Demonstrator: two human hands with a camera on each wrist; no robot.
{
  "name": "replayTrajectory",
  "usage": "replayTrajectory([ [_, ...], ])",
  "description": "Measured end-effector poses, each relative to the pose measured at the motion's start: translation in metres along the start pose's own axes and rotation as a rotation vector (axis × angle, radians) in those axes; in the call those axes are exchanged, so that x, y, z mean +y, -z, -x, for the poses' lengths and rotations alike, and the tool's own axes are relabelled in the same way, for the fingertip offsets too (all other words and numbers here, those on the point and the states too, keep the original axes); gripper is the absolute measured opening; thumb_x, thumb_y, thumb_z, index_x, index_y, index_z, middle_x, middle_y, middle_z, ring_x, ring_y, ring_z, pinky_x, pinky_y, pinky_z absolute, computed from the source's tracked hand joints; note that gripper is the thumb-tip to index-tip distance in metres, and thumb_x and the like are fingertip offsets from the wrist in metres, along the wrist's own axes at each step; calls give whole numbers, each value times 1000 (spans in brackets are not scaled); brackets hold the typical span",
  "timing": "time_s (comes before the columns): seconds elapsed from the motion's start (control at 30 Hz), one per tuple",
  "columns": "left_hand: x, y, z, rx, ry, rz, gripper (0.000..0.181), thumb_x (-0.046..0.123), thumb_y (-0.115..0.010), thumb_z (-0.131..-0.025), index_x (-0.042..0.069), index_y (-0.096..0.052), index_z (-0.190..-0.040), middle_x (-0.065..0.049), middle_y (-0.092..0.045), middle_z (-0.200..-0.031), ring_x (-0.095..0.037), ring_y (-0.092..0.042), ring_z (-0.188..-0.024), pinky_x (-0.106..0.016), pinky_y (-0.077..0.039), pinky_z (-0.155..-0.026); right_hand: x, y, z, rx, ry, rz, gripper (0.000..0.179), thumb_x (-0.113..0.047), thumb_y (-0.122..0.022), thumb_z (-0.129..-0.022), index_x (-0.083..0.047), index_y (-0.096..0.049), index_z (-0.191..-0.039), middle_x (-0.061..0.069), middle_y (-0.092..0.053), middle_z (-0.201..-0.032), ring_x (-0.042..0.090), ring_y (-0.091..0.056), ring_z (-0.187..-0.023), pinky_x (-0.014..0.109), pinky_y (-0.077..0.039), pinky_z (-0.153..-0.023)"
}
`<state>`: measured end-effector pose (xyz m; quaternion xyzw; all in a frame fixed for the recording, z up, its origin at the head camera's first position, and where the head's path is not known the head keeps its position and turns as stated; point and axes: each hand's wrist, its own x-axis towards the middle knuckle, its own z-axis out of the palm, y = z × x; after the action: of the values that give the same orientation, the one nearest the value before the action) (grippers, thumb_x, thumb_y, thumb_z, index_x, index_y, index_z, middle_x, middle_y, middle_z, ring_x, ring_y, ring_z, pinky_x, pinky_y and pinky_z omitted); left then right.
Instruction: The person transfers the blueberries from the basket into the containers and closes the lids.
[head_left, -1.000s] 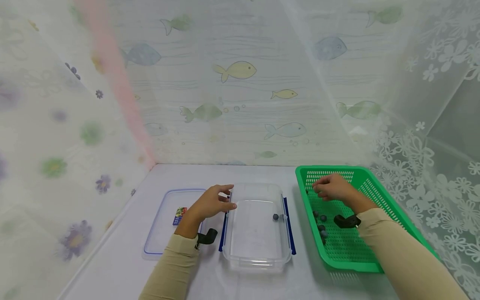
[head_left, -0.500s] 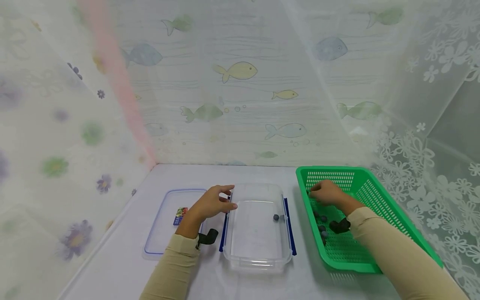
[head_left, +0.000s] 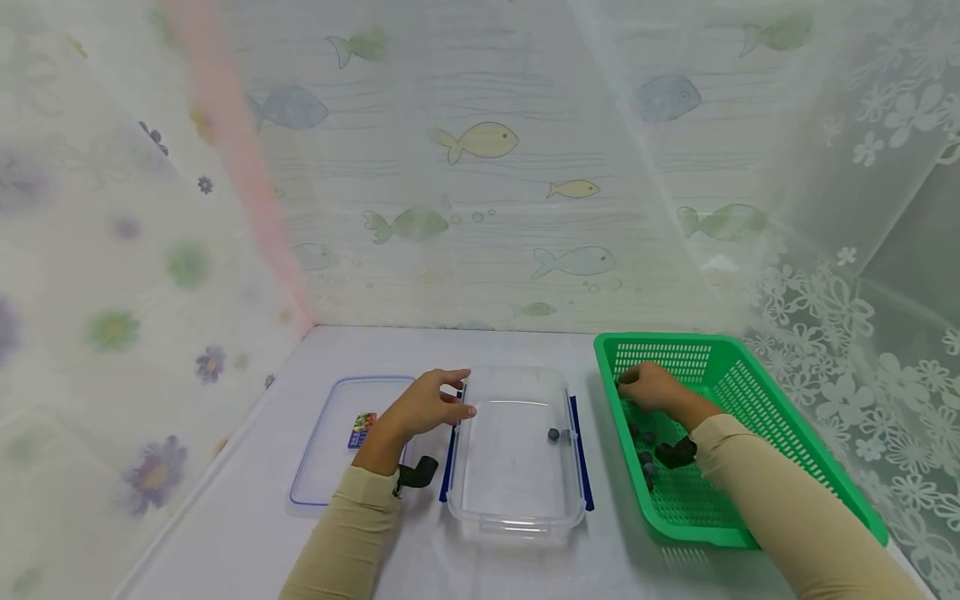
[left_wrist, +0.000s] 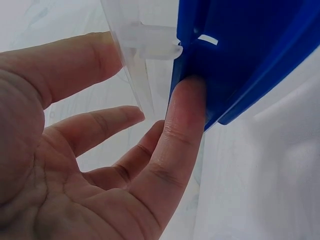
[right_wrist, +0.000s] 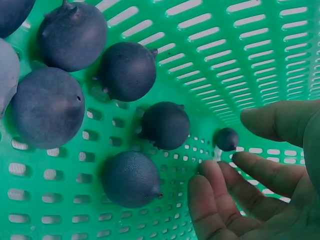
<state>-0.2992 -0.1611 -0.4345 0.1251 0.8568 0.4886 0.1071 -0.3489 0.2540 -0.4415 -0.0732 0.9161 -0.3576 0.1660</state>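
My left hand [head_left: 427, 407] rests at the left rim of a clear plastic food container [head_left: 517, 487]; the left wrist view has one fingertip against the blue side latch [left_wrist: 240, 55] and the thumb by the clear wall. One blueberry [head_left: 553, 434] lies inside, near the right wall. My right hand [head_left: 651, 388] reaches down into the far left part of a green plastic basket [head_left: 697, 500]. Its thumb and fingers are spread apart around a small blueberry [right_wrist: 226, 139], without gripping it. Several more blueberries [right_wrist: 131, 179] lie along the basket's left side.
Left of the container, partly behind the left forearm, lies a clear lid [head_left: 318, 467] with a blue seal and a coloured label [head_left: 362, 429]. A fish-print curtain [head_left: 480, 208] hangs behind the white table [head_left: 225, 517]. The basket's raised rim stands right of the container.
My right hand has moved left and lower in the basket, toward its far left corner. The left hand stays at the container's rim, and the blueberry inside has not moved.
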Motion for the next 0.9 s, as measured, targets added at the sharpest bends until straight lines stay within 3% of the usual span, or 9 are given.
replayTrajectory([
  [0.23,1,0,-1,-9,-2,3,75,17,-83,-89,14,-48,-156,-19,-53,-148,-29,-69,-116,-41,-62,-87,0,0,-1,-8,45,1,52,-9,-54,-99,12,-50,-146,34,-53,-146,41,-61,-122,45,-60,-86],
  [0.53,2,0,0,-12,6,2,76,17,-83,-89,13,-48,-156,-20,-52,-149,-29,-68,-116,-41,-62,-88,3,-1,-4,-23,42,-22,47,-9,-57,-102,13,-52,-142,34,-54,-143,48,-57,-129,49,-60,-93],
  [0.9,4,-1,2,5,14,-1,75,16,-83,-89,15,-49,-155,-18,-54,-147,-26,-70,-112,-41,-62,-88,5,-1,-5,-10,40,-53,42,-5,-59,-100,15,-57,-137,34,-59,-136,32,-70,-107,44,-61,-86],
])
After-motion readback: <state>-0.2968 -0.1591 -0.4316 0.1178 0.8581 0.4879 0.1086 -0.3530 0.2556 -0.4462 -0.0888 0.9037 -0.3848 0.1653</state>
